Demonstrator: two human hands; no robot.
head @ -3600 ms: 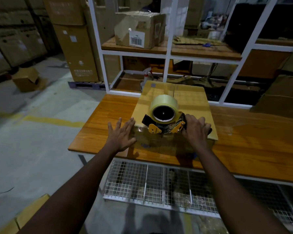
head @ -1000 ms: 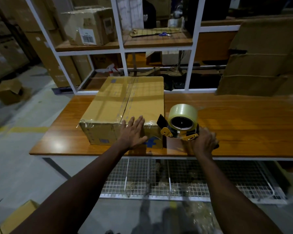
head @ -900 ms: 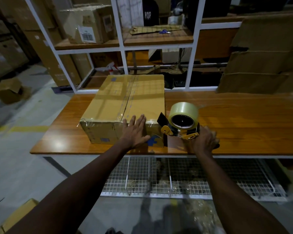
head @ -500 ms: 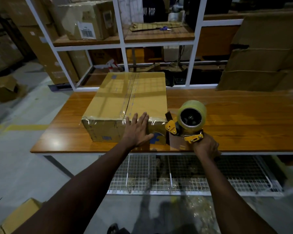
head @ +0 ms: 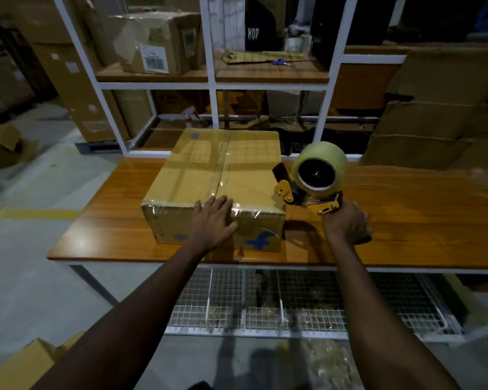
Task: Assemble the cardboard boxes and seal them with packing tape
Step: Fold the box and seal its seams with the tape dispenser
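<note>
A closed cardboard box [head: 209, 175] with clear tape along its top seam and near edge sits on the wooden table [head: 406, 220]. My left hand [head: 213, 220] lies flat, fingers spread, over the box's near top edge and front face. To the right of the box, my right hand [head: 345, 225] grips the handle of a tape dispenser [head: 316, 178] with a yellowish tape roll, lifted off the table and apart from the box's right side.
A white-framed shelf [head: 212, 83] stands behind the table with a labelled box [head: 155, 43] and scissors [head: 281, 62]. Flattened cartons [head: 434, 114] lean at back right. A wire rack [head: 293, 302] runs under the table. Boxes stand on the floor to the left.
My right hand has lifted the tape dispenser off the box's near right corner and tilted it up and to the right. My left hand stays pressed on the box's near edge.
</note>
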